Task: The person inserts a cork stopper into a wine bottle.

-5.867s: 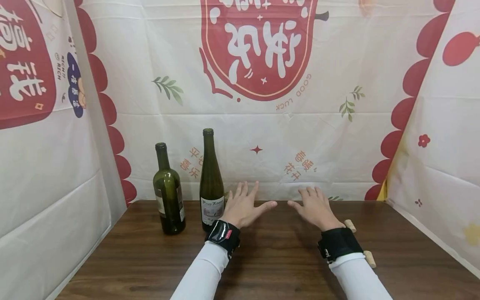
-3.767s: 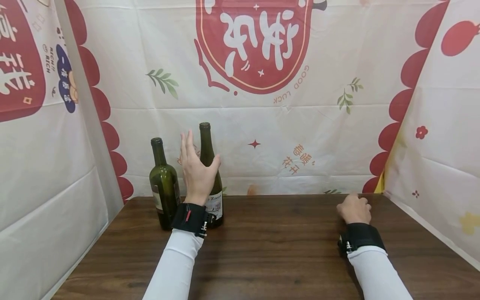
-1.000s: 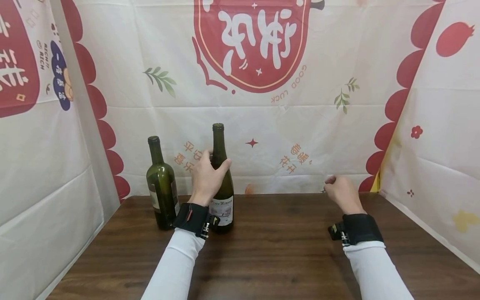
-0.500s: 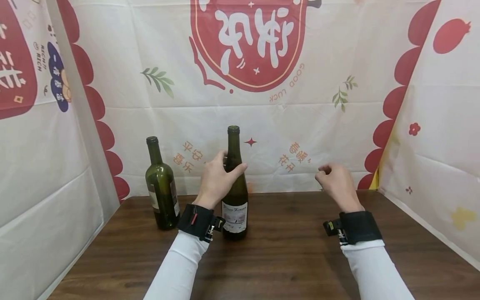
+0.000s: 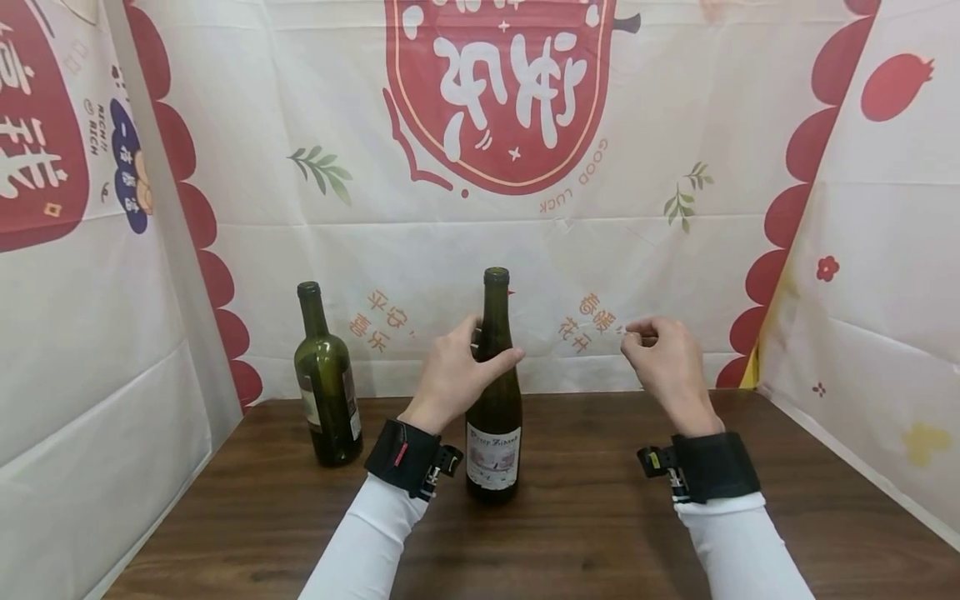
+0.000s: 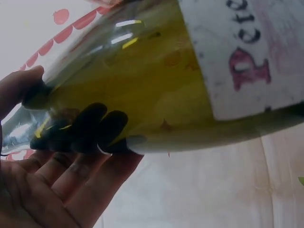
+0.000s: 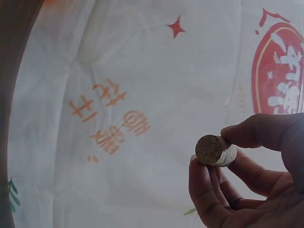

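Note:
My left hand (image 5: 452, 375) grips the tall green wine bottle (image 5: 493, 417) below its neck, the thumb on the near side. In the left wrist view the fingers (image 6: 90, 178) curl round the bottle's shoulder, and part of its white label (image 6: 251, 61) shows. The bottle is upright with its mouth uncovered; whether its base touches the table I cannot tell. To its right, my right hand (image 5: 666, 367) is raised, apart from the bottle. A short round cork (image 7: 215, 150) is pinched between its thumb and fingers, seen end-on in the right wrist view.
A shorter, wider green wine bottle (image 5: 327, 400) stands upright at the back left of the brown wooden table (image 5: 585, 533). White printed cloth (image 5: 600, 250) hangs behind the table and along both sides.
The left hand has taken hold of the tall bottle and brought it right and nearer. The right hand has gone to the table's right side, come up with a cork and moved left.

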`<state>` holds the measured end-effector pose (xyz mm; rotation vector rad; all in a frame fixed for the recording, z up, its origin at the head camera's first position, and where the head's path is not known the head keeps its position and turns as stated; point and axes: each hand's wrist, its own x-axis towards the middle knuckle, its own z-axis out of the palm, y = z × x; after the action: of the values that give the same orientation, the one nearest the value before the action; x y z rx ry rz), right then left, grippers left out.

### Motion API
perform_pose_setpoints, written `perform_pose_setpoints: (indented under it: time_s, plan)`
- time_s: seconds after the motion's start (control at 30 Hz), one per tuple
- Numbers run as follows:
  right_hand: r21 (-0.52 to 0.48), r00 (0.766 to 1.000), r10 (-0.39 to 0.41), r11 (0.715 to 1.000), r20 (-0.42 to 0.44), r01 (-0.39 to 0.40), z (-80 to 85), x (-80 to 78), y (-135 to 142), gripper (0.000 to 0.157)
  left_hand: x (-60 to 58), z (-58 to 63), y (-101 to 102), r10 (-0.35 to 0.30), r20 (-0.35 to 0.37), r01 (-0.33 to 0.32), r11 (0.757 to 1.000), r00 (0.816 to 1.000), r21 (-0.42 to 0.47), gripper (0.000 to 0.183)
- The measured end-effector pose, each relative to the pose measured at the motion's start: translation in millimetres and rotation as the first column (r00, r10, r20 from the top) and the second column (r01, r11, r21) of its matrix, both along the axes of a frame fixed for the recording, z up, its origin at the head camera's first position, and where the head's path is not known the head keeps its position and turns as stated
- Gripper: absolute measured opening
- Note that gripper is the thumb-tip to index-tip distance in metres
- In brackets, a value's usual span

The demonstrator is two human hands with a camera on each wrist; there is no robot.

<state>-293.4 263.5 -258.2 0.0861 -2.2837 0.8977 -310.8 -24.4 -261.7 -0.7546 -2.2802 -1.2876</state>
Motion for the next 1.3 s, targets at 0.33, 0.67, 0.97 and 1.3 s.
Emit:
perform_pose_setpoints:
  time_s: [0.33,0.67,0.97,1.3]
  plan:
    - [-0.046,0.996,0.025,0.999,-0.085,-0.029,9.4,10.4,-27.4,0.029,6.8,-0.5,5.3,-0.118,0.052,0.119,0.993,0.992,-0.003,0.05]
    - [-0.094,0.989,0.058,0.993,-0.136,-0.071,16.5,17.0,-42.1,0.031,12.1,0.5,9.9,-0.166,0.087,0.169,0.985,0.982,-0.025,0.053]
    - [-0.162,0.961,0.095,0.977,-0.259,-0.141,30.9,24.0,-57.3,0.028,15.4,8.1,8.2,-0.226,0.065,0.229,0.972,0.972,-0.045,0.056]
    - [-0.205,0.949,0.101,0.964,-0.299,-0.167,43.1,35.4,-70.0,0.026,16.8,9.3,12.1,-0.34,0.085,0.344,0.938,0.937,-0.042,0.05]
